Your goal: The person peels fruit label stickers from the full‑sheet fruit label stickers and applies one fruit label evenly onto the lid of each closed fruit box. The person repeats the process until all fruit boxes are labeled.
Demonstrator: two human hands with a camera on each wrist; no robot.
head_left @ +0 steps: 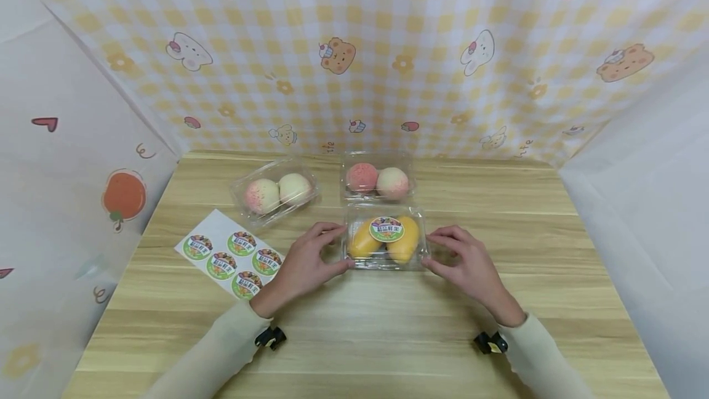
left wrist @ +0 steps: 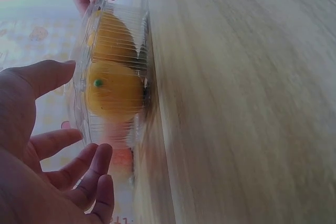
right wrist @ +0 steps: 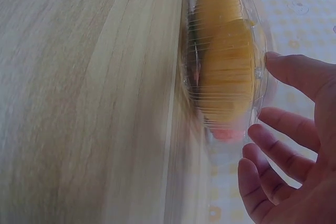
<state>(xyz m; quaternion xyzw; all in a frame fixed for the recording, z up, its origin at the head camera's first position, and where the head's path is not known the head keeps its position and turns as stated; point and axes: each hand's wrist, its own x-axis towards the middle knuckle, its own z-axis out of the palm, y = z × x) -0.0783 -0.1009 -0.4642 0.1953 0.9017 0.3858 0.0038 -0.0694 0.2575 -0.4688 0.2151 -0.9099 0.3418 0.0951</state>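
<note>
A clear plastic clamshell box point(head_left: 388, 266) lies shut on the table in front of me, with two yellow mangoes point(head_left: 407, 250) inside. On its lid is a round fruit label sticker point(head_left: 386, 229). My left hand point(head_left: 310, 261) holds the box's left end, thumb at the front corner and index finger farther back along the rim. At the opposite end, my right hand point(head_left: 468, 263) holds it in the same way. Both wrist views show the thumbs point(left wrist: 52, 74) touching the rim and the lower fingers spread loosely beside the ribbed wall.
Behind stands another clear box point(head_left: 350, 197) with two pink and cream peaches point(head_left: 362, 177). Back left, a third box point(head_left: 260, 221) sits angled, holding two peaches point(head_left: 295, 188). A white sheet of round stickers point(head_left: 216, 220) lies left, partly under my left forearm. A checked curtain point(head_left: 376, 79) borders the table's back.
</note>
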